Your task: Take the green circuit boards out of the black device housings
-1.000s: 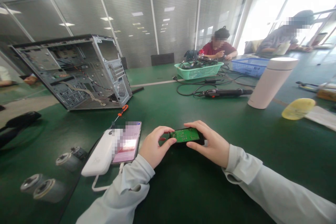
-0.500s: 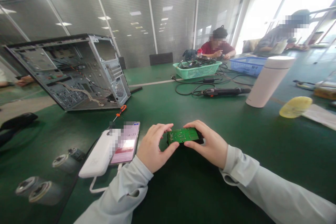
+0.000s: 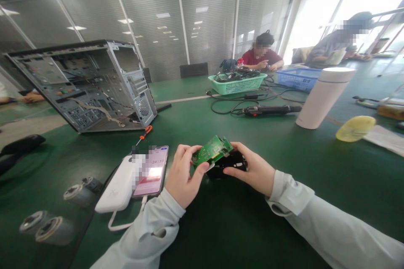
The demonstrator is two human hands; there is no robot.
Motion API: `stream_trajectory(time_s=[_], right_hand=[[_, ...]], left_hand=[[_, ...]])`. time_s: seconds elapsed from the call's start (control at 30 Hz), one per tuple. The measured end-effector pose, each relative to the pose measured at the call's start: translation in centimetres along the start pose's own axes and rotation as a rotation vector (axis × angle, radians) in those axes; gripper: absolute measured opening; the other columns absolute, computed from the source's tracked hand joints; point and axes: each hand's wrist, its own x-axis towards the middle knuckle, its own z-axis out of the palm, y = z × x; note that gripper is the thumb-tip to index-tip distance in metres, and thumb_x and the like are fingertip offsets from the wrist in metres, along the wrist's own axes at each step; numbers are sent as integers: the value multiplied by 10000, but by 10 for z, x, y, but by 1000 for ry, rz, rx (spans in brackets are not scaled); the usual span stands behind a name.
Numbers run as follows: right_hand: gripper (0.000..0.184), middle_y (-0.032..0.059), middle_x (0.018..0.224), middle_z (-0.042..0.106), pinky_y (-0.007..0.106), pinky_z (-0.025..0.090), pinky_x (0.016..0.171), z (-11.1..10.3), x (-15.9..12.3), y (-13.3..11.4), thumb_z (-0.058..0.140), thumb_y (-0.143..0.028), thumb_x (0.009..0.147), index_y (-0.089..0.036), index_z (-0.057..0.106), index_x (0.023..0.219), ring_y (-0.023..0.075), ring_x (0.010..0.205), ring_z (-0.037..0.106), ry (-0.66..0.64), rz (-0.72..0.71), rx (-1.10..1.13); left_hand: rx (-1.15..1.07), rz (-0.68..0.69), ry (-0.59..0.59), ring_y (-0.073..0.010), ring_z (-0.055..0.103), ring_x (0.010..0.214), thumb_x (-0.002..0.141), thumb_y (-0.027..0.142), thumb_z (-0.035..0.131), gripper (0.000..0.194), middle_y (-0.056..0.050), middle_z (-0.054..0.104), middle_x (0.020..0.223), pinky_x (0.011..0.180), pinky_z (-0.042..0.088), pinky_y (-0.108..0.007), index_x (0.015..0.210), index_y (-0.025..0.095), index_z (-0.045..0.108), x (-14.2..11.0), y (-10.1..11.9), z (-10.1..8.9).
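Note:
My left hand (image 3: 182, 175) pinches the left end of a small green circuit board (image 3: 211, 150) and tilts it up out of a black plastic casing (image 3: 227, 163). My right hand (image 3: 254, 170) grips that black casing from the right, just above the green table (image 3: 202, 227). The board's right edge still sits near the casing's rim. Both hands are closed around their parts.
A phone (image 3: 151, 170) lies on a white power bank (image 3: 116, 187) to my left, an orange screwdriver (image 3: 144, 133) beyond it. An open computer case (image 3: 85, 86) stands at back left. A white tumbler (image 3: 322, 98), cables, a green basket (image 3: 237, 83), and two seated people are farther off.
The circuit board lay flat in the black casing; my left hand has now lifted its left end up and out, tilting it, while my right hand keeps the casing.

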Motion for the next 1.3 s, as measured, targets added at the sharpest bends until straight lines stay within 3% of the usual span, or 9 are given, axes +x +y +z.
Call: stream_trajectory(time_s=[0.1, 0.2, 0.33, 0.47, 0.6, 0.77, 1.0, 1.17, 1.3], right_hand=[[570, 73, 1111, 548, 360, 466, 883, 1, 0, 3, 651, -500, 783, -201, 493, 1242, 203, 991, 558, 4, 19, -6], [542, 72, 1102, 544, 356, 454, 902, 0, 0, 3, 671, -491, 761, -197, 536, 1195, 203, 1009, 543, -5, 7, -8], [461, 73, 1037, 559, 341, 448, 856, -2, 1, -2, 663, -503, 747, -181, 590, 1070, 194, 939, 540, -12, 13, -8], [428, 66, 1014, 572, 346, 435, 845, -6, 2, -8, 656, -497, 726, -182, 603, 1011, 197, 920, 540, 21, 100, 3], [431, 65, 973, 592, 370, 425, 864, -14, 6, -10, 658, -530, 722, -173, 627, 961, 210, 898, 551, 76, 273, 40], [388, 54, 886, 610, 289, 443, 789, -21, 11, -15, 602, -536, 806, -159, 648, 886, 177, 837, 544, 74, 459, 215], [548, 85, 780, 569, 178, 425, 538, -16, 8, -33, 216, -504, 988, -97, 579, 1041, 98, 622, 532, -284, 823, 788], [460, 48, 764, 516, 162, 438, 585, -13, 6, -38, 161, -263, 978, -99, 563, 1130, 55, 588, 492, -466, 883, 1022], [476, 63, 847, 536, 198, 472, 651, -6, 3, -33, 238, -476, 991, -123, 530, 1123, 79, 677, 526, -483, 778, 1015]], left_hand=[[-225, -193, 23, -238, 558, 893, 828, 534, 541, 385, -57, 562, 943, 798, 478, -371, 1005, 202, 622, 3, -6, 3], [-475, -429, -73, -181, 558, 611, 817, 636, 482, 504, -38, 589, 715, 555, 484, -311, 839, 161, 648, 7, -11, 8], [-731, -653, -156, -118, 484, 448, 894, 535, 421, 492, -3, 548, 569, 448, 431, -251, 748, 134, 667, 8, -14, 10], [-861, -760, -158, -112, 574, 552, 948, 436, 471, 342, -1, 631, 742, 526, 496, -265, 929, 140, 642, 8, -20, 6], [-911, -796, -157, -184, 662, 839, 917, 344, 584, 281, -62, 655, 1077, 706, 564, -368, 1133, 165, 594, 7, -25, 5], [-958, -774, -171, -158, 655, 754, 924, 354, 571, 270, -47, 664, 1004, 642, 559, -328, 1109, 160, 600, 3, -28, 7], [-1012, -730, -212, -107, 604, 595, 932, 369, 554, 250, -9, 654, 857, 523, 517, -257, 1040, 151, 611, 4, -34, 5], [-1037, -711, -223, -106, 602, 587, 933, 370, 552, 249, -4, 653, 839, 522, 517, -257, 1030, 149, 614, 4, -35, 4], [-1043, -711, -222, -104, 598, 576, 934, 373, 550, 250, -1, 651, 826, 517, 513, -255, 1024, 149, 615, 4, -35, 4]])
